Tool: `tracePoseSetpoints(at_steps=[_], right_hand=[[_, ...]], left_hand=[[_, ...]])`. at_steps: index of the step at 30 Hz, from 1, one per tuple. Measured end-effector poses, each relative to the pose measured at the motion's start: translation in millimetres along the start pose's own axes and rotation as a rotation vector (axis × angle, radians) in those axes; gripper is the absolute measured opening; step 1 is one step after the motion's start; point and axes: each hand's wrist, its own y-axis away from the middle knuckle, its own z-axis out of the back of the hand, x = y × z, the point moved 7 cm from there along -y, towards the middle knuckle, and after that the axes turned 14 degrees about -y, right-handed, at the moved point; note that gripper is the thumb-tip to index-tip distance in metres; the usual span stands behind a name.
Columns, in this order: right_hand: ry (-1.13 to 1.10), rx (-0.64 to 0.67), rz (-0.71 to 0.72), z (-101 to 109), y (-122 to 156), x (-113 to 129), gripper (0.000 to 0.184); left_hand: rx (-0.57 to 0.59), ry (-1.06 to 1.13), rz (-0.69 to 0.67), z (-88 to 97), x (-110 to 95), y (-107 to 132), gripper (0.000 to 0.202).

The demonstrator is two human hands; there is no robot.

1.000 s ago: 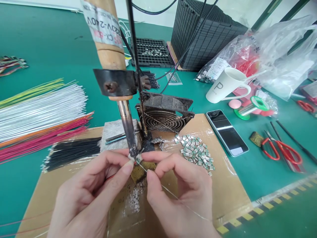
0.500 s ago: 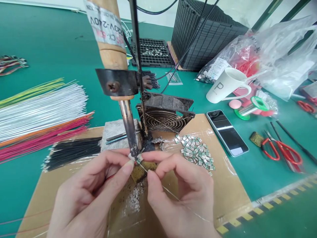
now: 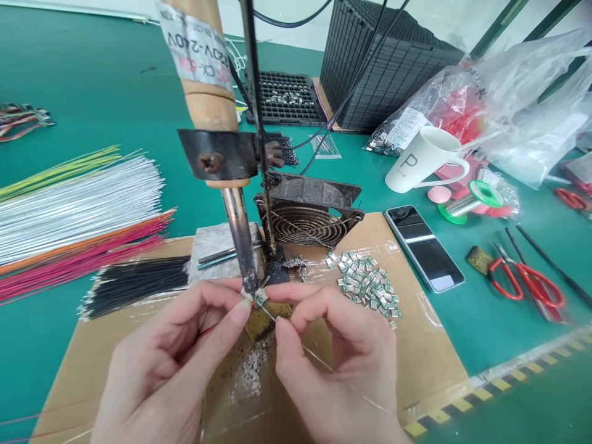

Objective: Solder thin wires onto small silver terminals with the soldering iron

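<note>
A soldering iron [image 3: 240, 222] with a wooden handle is clamped tip-down on a stand. At its tip is a small USB-type connector board [image 3: 261, 295], partly hidden by fingers. My left hand [image 3: 185, 351] pinches a red wire [image 3: 206, 331] close to the tip. Between the thumb and a finger of my right hand [image 3: 337, 351] runs a thin strand of solder wire [image 3: 319, 359], its end reaching the board. My right index fingertip is at the board's edge. A worn yellow sponge [image 3: 268, 317] lies just beneath.
Loose connectors [image 3: 370, 283] lie in a pile on the cardboard [image 3: 425, 345]. A sooty fan [image 3: 309, 216] stands behind the iron. Bundled black wires [image 3: 143, 280] and white wires [image 3: 83, 197] lie left. At right are a phone [image 3: 425, 246], a mug [image 3: 420, 160] and red-handled cutters [image 3: 527, 277].
Both hands stay almost in place at the iron tip. Only slight shifts of the fingers and the right hand show.
</note>
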Motion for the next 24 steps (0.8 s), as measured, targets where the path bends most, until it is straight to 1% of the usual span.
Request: tracePoseSetpoints(at_steps=[4,7,12,15,17,18,19,20,22,24], right_hand=[[-0.004,-0.004,0.003,1.5,-0.2,-0.2,0.022],[-0.014,-0.023,0.006,1.5,-0.1,-0.5,0.022],[-0.007,-0.015,0.002,1.2,0.7,-2.1,0.022],[0.015,-0.031,0.007,11.1,0.5,-4.9,0.016],[0.177,-0.075,0.011,22.9,-0.2,-9.8,0.009],[0.315,-0.071,-0.005,27.1,-0.7,-14.8,0.009],[0.468,-0.056,0.013,29.6,-1.2,-18.4,0.014],[0.55,-0.034,0.022,31.0,-1.6,-23.6,0.02],[0.604,-0.001,0.012,32.5,-1.8,-35.7,0.013],[0.585,0.004,-0.021,33.3,-1.0,-45.4,0.008]], left_hand=[[0.018,0.001,-0.018,0.4,4.3,7.8,0.013],[0.038,0.0,-0.054,1.4,4.9,11.3,0.011],[0.083,0.024,-0.013,-1.8,11.7,11.9,0.009],[0.098,0.043,0.013,-5.4,16.4,12.2,0.007],[0.096,0.044,0.03,-5.4,20.6,14.4,0.01],[0.102,0.041,0.043,-5.0,23.1,16.4,0.011],[0.117,0.037,0.058,-4.7,25.9,18.9,0.013],[0.133,0.03,0.075,-4.1,28.8,21.8,0.014],[0.162,0.019,0.105,-2.2,34.1,27.9,0.015],[0.17,0.005,0.125,0.9,38.4,33.1,0.016]])
